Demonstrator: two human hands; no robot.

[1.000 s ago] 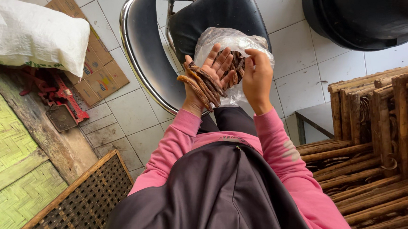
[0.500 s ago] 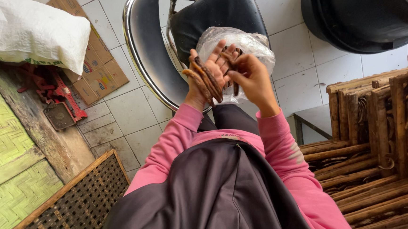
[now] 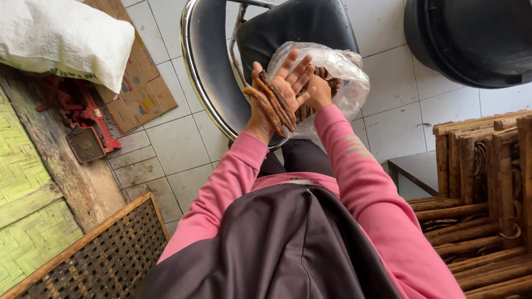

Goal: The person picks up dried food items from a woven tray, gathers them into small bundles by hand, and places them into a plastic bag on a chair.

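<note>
- Left hand (image 3: pixel 280 94): fingers spread, brown sticks (image 3: pixel 273 101) lying lengthwise across palm.
- Right hand (image 3: pixel 319 91): inside clear bag (image 3: pixel 338 80) (grip state cannot be told), just beside sticks.

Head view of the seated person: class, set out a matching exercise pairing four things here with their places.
Things:
1. brown sticks
2. clear plastic bag
3. white sack
4. black tub

Places:
A. upper right corner
B. across the open left hand
C. upper left, above the green woven mat
D. on the black chair, around the right hand

Pairs: 1-B, 2-D, 3-C, 4-A
</note>
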